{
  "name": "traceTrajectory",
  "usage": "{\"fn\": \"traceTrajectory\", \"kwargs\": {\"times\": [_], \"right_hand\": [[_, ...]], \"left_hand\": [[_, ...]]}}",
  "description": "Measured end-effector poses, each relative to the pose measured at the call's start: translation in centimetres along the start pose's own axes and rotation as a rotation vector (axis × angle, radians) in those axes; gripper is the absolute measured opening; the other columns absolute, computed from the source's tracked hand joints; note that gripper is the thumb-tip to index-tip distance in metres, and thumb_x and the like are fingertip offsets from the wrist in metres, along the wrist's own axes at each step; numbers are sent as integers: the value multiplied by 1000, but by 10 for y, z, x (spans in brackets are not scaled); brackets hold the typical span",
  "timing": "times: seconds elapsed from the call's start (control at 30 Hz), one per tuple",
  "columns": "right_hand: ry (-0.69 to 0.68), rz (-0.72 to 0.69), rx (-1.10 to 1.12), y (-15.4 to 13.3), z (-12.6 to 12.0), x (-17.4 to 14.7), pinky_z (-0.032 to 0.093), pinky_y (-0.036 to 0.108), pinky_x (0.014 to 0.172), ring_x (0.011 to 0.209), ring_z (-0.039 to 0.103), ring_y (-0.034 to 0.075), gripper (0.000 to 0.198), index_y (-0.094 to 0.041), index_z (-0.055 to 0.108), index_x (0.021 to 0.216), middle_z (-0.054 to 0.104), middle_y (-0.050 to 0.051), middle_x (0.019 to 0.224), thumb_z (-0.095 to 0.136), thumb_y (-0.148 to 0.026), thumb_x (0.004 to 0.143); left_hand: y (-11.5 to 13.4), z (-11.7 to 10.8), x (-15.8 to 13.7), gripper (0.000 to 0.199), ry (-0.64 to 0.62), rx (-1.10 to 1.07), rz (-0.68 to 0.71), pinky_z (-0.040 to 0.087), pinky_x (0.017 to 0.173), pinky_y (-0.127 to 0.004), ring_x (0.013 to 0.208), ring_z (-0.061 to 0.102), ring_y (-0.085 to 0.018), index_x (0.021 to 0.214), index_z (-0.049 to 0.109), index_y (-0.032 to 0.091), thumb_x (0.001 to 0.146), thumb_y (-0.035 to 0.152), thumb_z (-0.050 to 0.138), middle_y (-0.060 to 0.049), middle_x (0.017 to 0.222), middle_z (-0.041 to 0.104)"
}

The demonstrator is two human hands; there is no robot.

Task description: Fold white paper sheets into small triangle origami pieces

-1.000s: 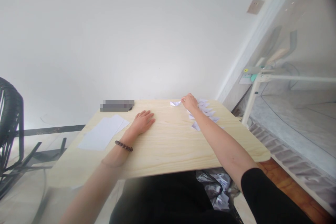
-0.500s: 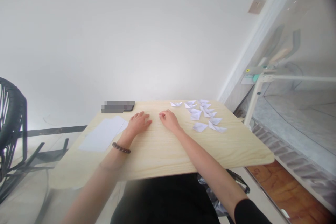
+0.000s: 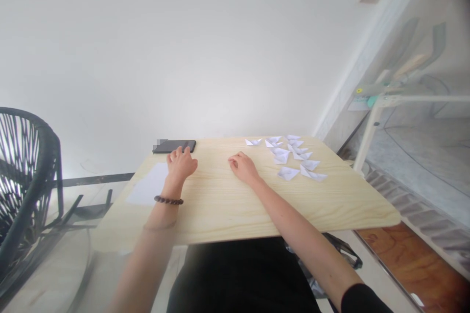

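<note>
My left hand (image 3: 181, 162) is over the table's left part, fingers apart and holding nothing. It is at the right edge of the white paper sheets (image 3: 147, 187), partly covering them, with its fingertips close to a black tablet or phone (image 3: 172, 146); whether they touch it I cannot tell. My right hand (image 3: 243, 167) rests near the middle of the tabletop, fingers curled together, with nothing visible in them. To its right sit several folded white paper boats (image 3: 288, 173) in loose rows. One paper boat (image 3: 253, 142) lies apart near the back edge.
The light wooden table (image 3: 220, 215) stands against a white wall (image 3: 220, 49). A dark woven chair (image 3: 33, 176) is at the left. To the right are a white metal frame (image 3: 369, 132) and a glossy panel. A dark bag (image 3: 343, 249) shows below the table's front edge.
My left hand has moved left and slightly forward, toward the paper sheets and the black device. My right hand stays curled in about the same place. The whole view has shifted a little.
</note>
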State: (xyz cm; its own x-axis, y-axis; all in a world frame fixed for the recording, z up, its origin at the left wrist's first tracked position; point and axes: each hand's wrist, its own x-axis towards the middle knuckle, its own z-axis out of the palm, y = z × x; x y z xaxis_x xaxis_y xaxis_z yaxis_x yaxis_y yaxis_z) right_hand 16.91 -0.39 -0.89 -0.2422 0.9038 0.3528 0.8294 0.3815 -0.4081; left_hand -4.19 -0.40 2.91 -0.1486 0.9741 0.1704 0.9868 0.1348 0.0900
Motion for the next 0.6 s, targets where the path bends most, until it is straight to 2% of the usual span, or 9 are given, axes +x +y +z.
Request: {"fn": "traceTrajectory", "kwargs": {"times": [0.07,0.13,0.2,0.27,0.43,0.6], "right_hand": [[-4,-2,-4,0,0,0,35,22,79,83,52,13,22,-22,60,95,54,4,91,44,-21,80],[0,0,-2,1,0,0,35,22,79,83,52,13,22,-22,61,94,54,4,91,44,-21,80],[7,3,5,1,1,0,36,21,78,82,52,13,22,-22,61,94,54,4,90,43,-22,80],[13,4,12,2,1,0,36,21,77,82,53,12,22,-23,61,93,54,3,90,43,-22,80],[7,2,23,2,1,0,35,21,78,82,53,12,22,-22,61,93,54,3,90,44,-22,80],[1,7,24,3,1,0,36,21,78,82,53,12,21,-22,61,92,55,3,91,44,-22,80]], "left_hand": [[-11,-3,3,50,-62,2,-107,24,89,-48,116,31,-35,119,39,12,72,30,39,-19,128,35],[-20,-2,6,48,-185,2,-171,30,84,-47,112,35,-36,112,45,9,70,31,40,-21,122,41],[-26,2,9,50,-291,4,-184,34,80,-46,110,37,-37,111,46,7,70,34,38,-22,119,44],[-31,5,11,51,-335,8,-164,36,79,-45,110,37,-36,112,46,8,72,37,37,-21,119,44],[-38,10,15,51,-317,15,-127,34,82,-46,112,36,-35,114,44,11,74,42,35,-20,122,43],[-47,15,16,76,-178,39,-210,21,88,-58,123,15,-40,124,34,10,68,62,35,-22,135,21]]}}
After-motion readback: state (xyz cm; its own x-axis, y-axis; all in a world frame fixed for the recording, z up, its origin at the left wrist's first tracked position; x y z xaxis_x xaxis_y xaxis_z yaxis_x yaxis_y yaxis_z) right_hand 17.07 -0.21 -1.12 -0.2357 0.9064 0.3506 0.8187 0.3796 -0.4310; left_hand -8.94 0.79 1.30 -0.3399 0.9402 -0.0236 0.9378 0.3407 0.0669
